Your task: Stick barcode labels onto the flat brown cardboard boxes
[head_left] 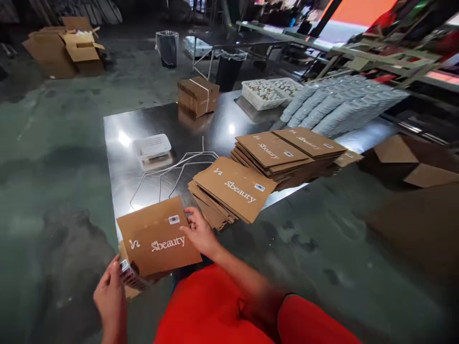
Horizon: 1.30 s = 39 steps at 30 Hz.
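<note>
Flat brown carton printed "beauty", tilted over near corner of metal table, right hand pinched on its right edge, left hand clasping lower-left corner, stack of flats just beside right hand.

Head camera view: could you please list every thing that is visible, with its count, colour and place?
held carton: one, flat, brown with white print, at the table's near edge
carton stacks: about three, brown, fanned on the table's right half
strapped bundle: one, brown, table's far end
small basket: one, white, table's left part
loose straps: a few, white, mid-table
crates: two, white, filled, table's far right
cup rows: many, pale blue, lying beyond the stacks
table: one, shiny metal
bins: two, black, behind the table
open boxes: several, brown, floor far left
left hand: at the held carton's lower left corner, grip hidden
right hand: gripping the held carton's right edge
</note>
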Motion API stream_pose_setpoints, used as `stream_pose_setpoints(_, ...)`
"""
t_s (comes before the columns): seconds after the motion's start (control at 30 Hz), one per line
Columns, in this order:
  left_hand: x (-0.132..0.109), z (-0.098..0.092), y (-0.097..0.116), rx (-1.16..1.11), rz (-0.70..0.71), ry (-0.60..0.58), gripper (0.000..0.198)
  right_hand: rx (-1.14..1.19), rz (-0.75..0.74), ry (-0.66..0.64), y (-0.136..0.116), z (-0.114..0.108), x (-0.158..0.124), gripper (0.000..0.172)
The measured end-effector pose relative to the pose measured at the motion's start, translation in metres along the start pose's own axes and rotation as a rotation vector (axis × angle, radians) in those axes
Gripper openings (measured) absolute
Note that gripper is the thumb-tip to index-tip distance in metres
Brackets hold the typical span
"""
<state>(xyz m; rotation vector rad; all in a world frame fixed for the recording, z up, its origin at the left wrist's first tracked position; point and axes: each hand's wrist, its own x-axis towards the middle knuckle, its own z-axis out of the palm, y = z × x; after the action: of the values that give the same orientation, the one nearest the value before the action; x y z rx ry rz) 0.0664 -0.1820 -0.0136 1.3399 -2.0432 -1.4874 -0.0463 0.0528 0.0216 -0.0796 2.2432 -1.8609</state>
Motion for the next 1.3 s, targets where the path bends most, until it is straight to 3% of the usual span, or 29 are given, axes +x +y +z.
stream_pose_setpoints(0.1, -0.008, -0.001, 0.027, -0.004, 0.13, -0.02, 0.043, 0.034, -0.12, 0.434, -0.035, -0.073, -0.009, 0.054)
stream_pose_setpoints(0.2, -0.017, 0.014, 0.035, -0.057, 0.166, -0.122, 0.043, -0.023, -0.071, 0.724, -0.034, -0.144, -0.006, 0.057)
stream_pose_setpoints(0.27, -0.024, 0.027, 0.033, -0.076, 0.148, -0.208, 0.045, -0.279, 0.032, 0.839, -0.022, -0.173, -0.001, 0.051)
stream_pose_setpoints(0.33, -0.032, 0.037, 0.031, -0.064, 0.116, -0.298, 0.046, -0.554, 0.137, 0.93, -0.015, -0.182, -0.001, 0.047)
stream_pose_setpoints(0.43, -0.051, 0.046, 0.036, -0.056, 0.137, -0.384, 0.043, -0.716, 0.092, 1.0, -0.024, -0.161, -0.009, 0.043)
stream_pose_setpoints(0.5, -0.065, 0.049, 0.046, -0.083, 0.192, -0.402, 0.04, -0.653, -0.068, 0.87, -0.038, -0.129, -0.018, 0.034)
stream_pose_setpoints(0.57, -0.077, 0.052, 0.056, -0.132, 0.253, -0.397, 0.037, -0.478, -0.179, 0.514, -0.048, -0.089, -0.025, 0.026)
stream_pose_setpoints(0.67, -0.087, 0.055, 0.066, -0.212, 0.324, -0.39, 0.032, -0.128, -0.119, -0.12, -0.051, -0.028, -0.033, 0.032)
stream_pose_setpoints(0.73, -0.09, 0.055, 0.068, -0.248, 0.326, -0.392, 0.031, 0.063, 0.003, -0.306, -0.045, 0.002, -0.036, 0.032)
stream_pose_setpoints(0.83, -0.09, 0.051, 0.063, -0.305, 0.235, -0.41, 0.033, 0.232, 0.14, -0.321, -0.037, 0.023, -0.038, 0.019)
stream_pose_setpoints(1.0, -0.087, 0.044, 0.053, -0.402, 0.078, -0.497, 0.032, 0.177, 0.176, -0.351, -0.026, 0.023, -0.033, 0.02)
stream_pose_setpoints(1.17, -0.085, 0.047, 0.044, -0.341, 0.072, -0.474, 0.037, 0.2, 0.208, -0.364, -0.004, 0.034, -0.034, 0.02)
stream_pose_setpoints(1.3, -0.08, 0.053, 0.025, -0.194, 0.084, -0.41, 0.044, 0.133, 0.191, -0.308, 0.019, 0.045, -0.033, 0.02)
